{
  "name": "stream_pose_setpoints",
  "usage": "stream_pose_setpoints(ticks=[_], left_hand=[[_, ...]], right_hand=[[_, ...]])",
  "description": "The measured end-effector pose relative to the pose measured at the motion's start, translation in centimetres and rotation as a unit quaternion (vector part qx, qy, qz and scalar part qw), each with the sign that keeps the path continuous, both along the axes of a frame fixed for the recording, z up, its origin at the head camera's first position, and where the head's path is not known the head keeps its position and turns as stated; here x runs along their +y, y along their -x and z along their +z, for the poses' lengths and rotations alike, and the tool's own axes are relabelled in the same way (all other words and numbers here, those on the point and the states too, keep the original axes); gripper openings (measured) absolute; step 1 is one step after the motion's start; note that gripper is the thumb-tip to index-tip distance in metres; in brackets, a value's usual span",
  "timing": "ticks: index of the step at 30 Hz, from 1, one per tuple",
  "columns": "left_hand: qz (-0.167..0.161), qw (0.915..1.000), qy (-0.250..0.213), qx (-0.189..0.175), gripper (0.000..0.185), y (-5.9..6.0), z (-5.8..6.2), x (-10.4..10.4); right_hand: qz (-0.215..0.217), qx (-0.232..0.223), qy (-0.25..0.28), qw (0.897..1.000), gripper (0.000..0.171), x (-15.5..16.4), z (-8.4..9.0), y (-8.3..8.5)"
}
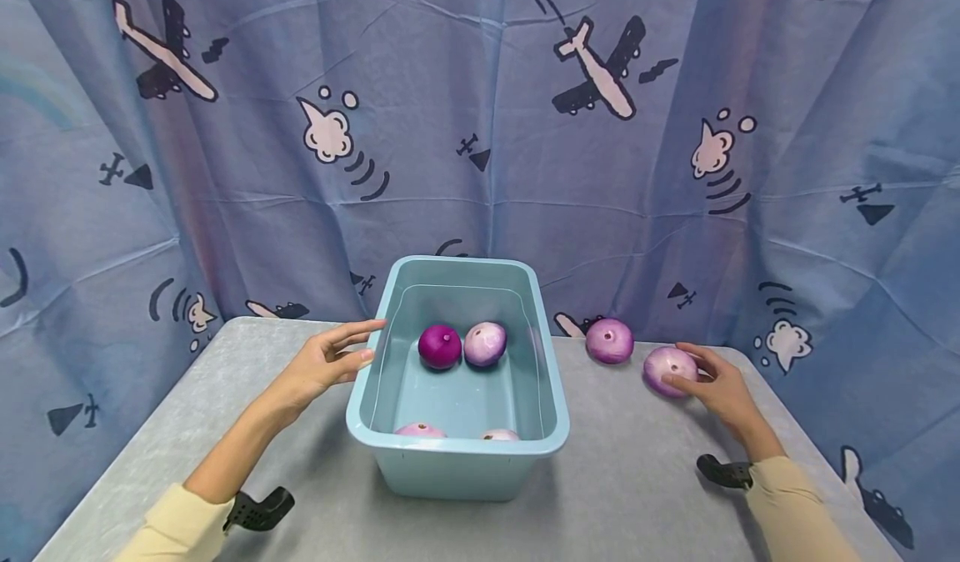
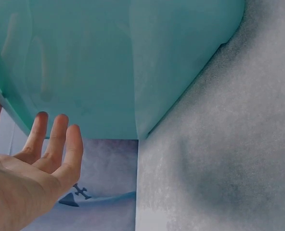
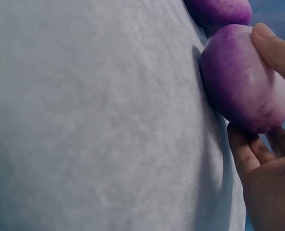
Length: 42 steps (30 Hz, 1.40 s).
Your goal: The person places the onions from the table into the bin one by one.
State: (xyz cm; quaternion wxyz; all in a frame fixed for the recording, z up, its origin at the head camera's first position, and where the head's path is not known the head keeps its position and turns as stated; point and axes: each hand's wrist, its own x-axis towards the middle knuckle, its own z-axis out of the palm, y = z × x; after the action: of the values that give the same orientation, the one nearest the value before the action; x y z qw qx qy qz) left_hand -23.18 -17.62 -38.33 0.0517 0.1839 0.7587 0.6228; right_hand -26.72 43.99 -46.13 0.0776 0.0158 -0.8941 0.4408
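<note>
At the right of the head view my right hand holds a purple-and-white onion, thumb on one side and fingers on the other. The right wrist view shows the thumb across the pale side of this onion and the fingertips under its lower end. Beside it on the table lies another purple onion. My left hand is at the left rim of a light blue plastic bin, its fingers extended and fingertips right at the edge. From the left wrist those fingers appear loosely spread by the bin wall.
Inside the bin sit a dark purple onion and a paler onion at the middle, plus two more partly hidden behind the near rim. A grey cloth-covered table bears everything. Behind its far edge hangs a blue airplane-print curtain.
</note>
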Motion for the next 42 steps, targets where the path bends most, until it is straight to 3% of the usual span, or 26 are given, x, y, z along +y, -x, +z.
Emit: stream_pose_setpoints(ticks=[19,26,31,42], left_hand=[[-0.003,1.0000,-0.003,0.007,0.050,0.1,0.0,-0.1],[-0.001,1.0000,-0.004,0.005,0.050,0.0,-0.2,-0.3],[0.002,1.0000,0.000,0.006,0.050,0.1,-0.2,-0.3],[-0.004,1.0000,-0.002,0.003,0.050,0.2,-0.1,-0.2]], right_hand=[[-0.013,-0.004,0.004,1.000,0.081,-0.7,0.3,-0.2],[-0.010,0.011,-0.019,1.000,0.079,-0.7,0.8,-0.7],[0.004,0.036,-0.014,0.999,0.072,-0.8,1.9,-1.4],[0.062,0.087,0.017,0.994,0.066,-2.7,6.3,-2.8]])
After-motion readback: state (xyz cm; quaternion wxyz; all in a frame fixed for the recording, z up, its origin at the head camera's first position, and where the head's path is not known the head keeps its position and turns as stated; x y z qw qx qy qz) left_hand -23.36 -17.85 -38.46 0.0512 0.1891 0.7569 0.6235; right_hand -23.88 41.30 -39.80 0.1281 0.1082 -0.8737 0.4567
